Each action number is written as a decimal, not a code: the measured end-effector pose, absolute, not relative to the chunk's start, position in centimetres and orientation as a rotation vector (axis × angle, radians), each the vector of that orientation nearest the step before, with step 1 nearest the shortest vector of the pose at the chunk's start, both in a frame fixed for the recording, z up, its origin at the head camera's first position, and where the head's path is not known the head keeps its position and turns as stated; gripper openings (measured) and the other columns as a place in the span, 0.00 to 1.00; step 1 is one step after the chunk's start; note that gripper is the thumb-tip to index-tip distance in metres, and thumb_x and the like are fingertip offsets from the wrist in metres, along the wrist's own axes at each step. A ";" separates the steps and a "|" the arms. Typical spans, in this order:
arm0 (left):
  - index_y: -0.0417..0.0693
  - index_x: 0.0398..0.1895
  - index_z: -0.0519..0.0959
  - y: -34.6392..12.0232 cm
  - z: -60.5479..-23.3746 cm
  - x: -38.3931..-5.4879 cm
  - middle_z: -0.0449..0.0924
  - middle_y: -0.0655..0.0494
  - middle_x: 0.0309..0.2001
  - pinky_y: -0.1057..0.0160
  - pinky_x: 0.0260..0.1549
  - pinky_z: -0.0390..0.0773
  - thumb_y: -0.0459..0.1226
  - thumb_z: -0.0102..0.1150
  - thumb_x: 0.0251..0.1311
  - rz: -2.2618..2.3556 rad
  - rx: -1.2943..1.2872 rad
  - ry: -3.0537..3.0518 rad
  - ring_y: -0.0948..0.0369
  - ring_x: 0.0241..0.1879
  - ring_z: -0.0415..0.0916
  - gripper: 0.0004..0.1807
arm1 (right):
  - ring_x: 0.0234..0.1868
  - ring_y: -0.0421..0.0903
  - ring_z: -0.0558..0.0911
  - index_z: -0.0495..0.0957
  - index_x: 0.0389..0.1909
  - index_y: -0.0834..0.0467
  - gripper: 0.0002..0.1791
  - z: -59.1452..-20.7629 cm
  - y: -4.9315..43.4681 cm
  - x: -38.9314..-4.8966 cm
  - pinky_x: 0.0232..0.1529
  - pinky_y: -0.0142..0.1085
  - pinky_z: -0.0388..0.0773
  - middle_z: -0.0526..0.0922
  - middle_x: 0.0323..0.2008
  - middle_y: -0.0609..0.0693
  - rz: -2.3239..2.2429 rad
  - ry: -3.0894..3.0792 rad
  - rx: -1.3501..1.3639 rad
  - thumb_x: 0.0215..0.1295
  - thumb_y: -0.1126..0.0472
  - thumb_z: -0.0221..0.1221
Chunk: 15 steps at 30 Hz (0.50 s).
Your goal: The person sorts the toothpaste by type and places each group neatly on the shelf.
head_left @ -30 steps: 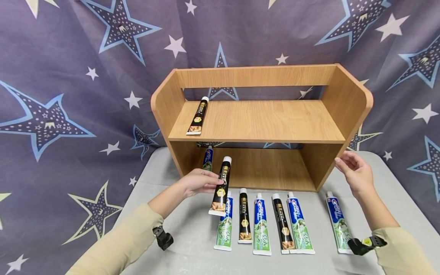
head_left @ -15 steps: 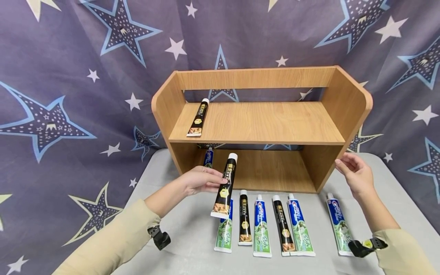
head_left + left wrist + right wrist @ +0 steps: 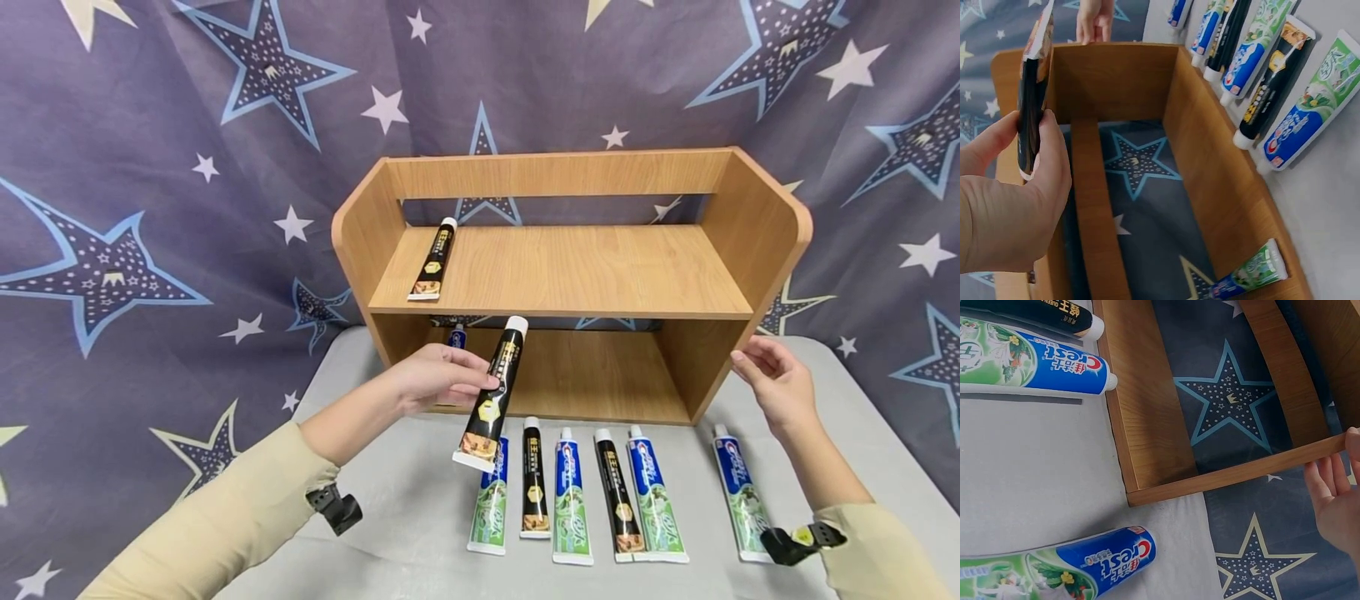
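My left hand [image 3: 435,379] pinches a black toothpaste tube [image 3: 489,410] between thumb and fingers, cap up and tilted right, raised in front of the lower compartment of a wooden shelf [image 3: 585,271]. In the left wrist view, the held tube [image 3: 1034,94] appears edge-on. With thumb and fingers, my right hand [image 3: 780,387] grips the front edge of the shelf's right side panel [image 3: 1241,472]. Another black tube [image 3: 433,260] lies at the left of the upper board. A blue-green Crest tube [image 3: 1250,275] lies at the left of the lower compartment, mostly hidden by my left hand in the head view.
On the grey table [image 3: 405,517], a row of tubes lies before the shelf, caps toward it: black tubes [image 3: 535,479] alternate with Crest tubes [image 3: 572,500]. One Crest tube [image 3: 738,496] lies apart at the right. A star-patterned curtain [image 3: 225,167] hangs behind.
My left hand has lifted the black tube slightly up and to the right, tilting it more. The right hand stays at the panel. The view has tipped up slightly.
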<state>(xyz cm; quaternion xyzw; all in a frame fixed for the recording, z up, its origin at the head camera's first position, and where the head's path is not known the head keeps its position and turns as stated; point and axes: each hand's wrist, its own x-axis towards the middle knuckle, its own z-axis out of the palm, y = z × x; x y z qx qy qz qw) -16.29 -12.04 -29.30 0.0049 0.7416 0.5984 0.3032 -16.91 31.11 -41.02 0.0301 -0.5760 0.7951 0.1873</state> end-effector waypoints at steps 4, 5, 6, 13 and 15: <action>0.32 0.52 0.74 -11.9 -28.1 -16.6 0.84 0.58 0.31 0.58 0.49 0.84 0.31 0.61 0.59 1.572 0.027 1.991 0.64 0.32 0.83 0.19 | 0.32 0.31 0.82 0.81 0.35 0.52 0.19 -41.0 31.2 -16.9 0.35 0.21 0.82 0.84 0.30 0.40 2.232 -1.634 0.069 0.59 0.80 0.55; 0.32 0.53 0.74 -11.9 -27.8 -16.6 0.84 0.57 0.32 0.59 0.48 0.84 0.32 0.61 0.59 1.566 0.029 1.999 0.64 0.32 0.83 0.19 | 0.32 0.31 0.82 0.81 0.35 0.52 0.19 -41.0 31.2 -16.9 0.35 0.21 0.82 0.84 0.30 0.40 2.232 -1.632 0.068 0.59 0.80 0.55; 0.32 0.53 0.74 -11.9 -27.5 -16.7 0.84 0.57 0.32 0.59 0.48 0.84 0.32 0.61 0.59 1.564 0.027 2.005 0.64 0.32 0.83 0.19 | 0.32 0.31 0.82 0.81 0.35 0.52 0.19 -41.0 31.2 -16.9 0.35 0.21 0.82 0.84 0.30 0.40 2.232 -1.631 0.071 0.59 0.80 0.55; 0.32 0.52 0.75 -11.9 -26.1 -17.5 0.84 0.57 0.31 0.61 0.47 0.84 0.31 0.61 0.59 1.540 0.041 2.039 0.64 0.32 0.83 0.19 | 0.32 0.31 0.82 0.81 0.35 0.52 0.19 -41.0 31.2 -16.9 0.35 0.21 0.82 0.84 0.30 0.39 2.221 -1.646 0.075 0.59 0.81 0.55; 0.32 0.52 0.75 -11.9 -25.6 -17.8 0.83 0.57 0.32 0.60 0.49 0.84 0.31 0.61 0.59 1.533 0.046 2.046 0.65 0.32 0.83 0.18 | 0.33 0.30 0.82 0.81 0.35 0.52 0.19 -41.0 31.2 -16.9 0.36 0.21 0.82 0.84 0.30 0.39 2.218 -1.648 0.080 0.59 0.81 0.55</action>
